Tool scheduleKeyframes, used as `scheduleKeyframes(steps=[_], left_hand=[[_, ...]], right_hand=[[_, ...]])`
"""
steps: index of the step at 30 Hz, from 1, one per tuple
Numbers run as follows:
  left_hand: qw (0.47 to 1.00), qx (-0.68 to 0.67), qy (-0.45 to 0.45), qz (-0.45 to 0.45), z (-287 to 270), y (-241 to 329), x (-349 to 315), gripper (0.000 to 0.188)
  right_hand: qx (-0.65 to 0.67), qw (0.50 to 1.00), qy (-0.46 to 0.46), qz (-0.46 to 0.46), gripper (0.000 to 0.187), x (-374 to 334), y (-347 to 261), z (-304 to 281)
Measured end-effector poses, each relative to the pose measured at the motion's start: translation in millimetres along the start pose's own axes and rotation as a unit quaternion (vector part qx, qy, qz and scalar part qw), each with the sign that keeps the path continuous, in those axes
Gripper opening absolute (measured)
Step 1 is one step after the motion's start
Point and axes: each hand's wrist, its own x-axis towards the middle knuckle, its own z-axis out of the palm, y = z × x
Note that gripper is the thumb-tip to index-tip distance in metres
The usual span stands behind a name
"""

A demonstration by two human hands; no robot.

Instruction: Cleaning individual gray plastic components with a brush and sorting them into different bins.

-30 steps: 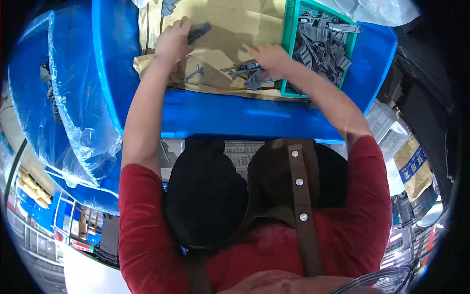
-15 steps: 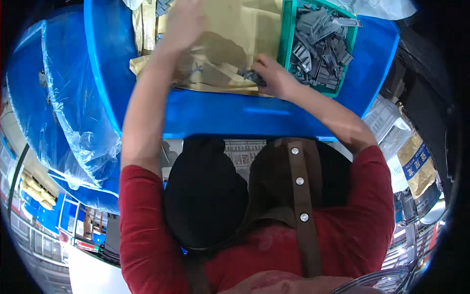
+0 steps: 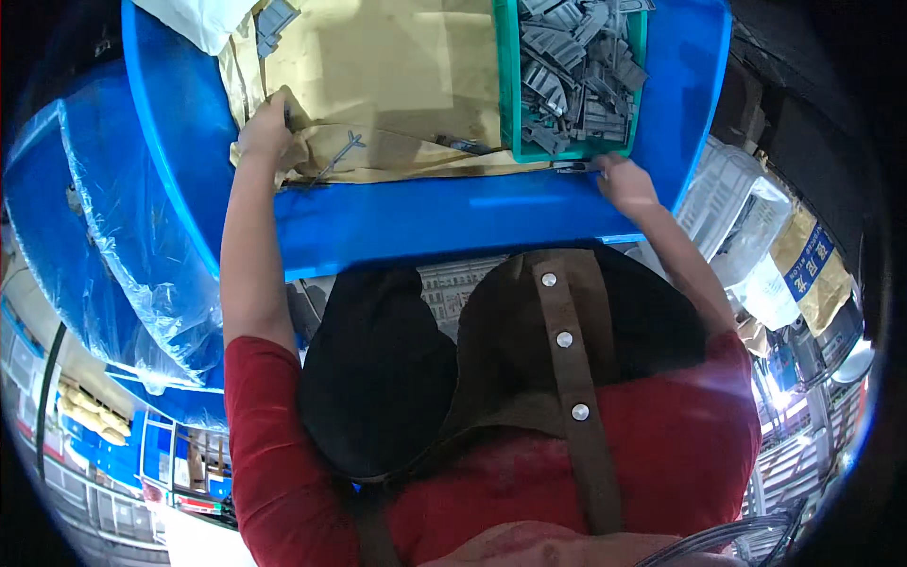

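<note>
My left hand (image 3: 267, 134) is at the left edge of a tan paper sheet (image 3: 378, 71), its fingers curled at the paper's folded side. A small dark bit shows at its fingertips, too little to name. On the paper's near fold lie a thin grey forked plastic sprue (image 3: 337, 159) and a dark part (image 3: 463, 145). My right hand (image 3: 627, 184) is closed near the front corner of a green bin (image 3: 513, 113), pinching the end of a slim grey plastic piece (image 3: 573, 168). Several grey plastic parts (image 3: 581, 71) fill the bin.
The paper and bin rest on a blue tub-like surface (image 3: 406, 217) with a raised rim. Another grey part (image 3: 274, 21) lies at the paper's far left. Blue containers under clear plastic film (image 3: 142, 246) stand to the left. Clear plastic trays (image 3: 727, 194) and a printed paper bag (image 3: 812, 269) are at right.
My left hand has come back toward me to the paper's left edge. My right hand has moved right, from the paper to the bin's front corner. The view has shifted slightly.
</note>
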Motion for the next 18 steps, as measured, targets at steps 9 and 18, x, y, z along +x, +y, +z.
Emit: scheduleKeyframes(steps=[9,18], left_hand=[[0.854,-0.436,0.094,0.266,-95,155,-24,0.034],[0.919,-0.077,0.049,0.385,50,199,-41,0.022]], right_hand=[[-0.099,0.989,0.031,-0.105,0.033,6,20,15],[0.308,0.939,0.151,0.026,0.039,1,23,-47]])
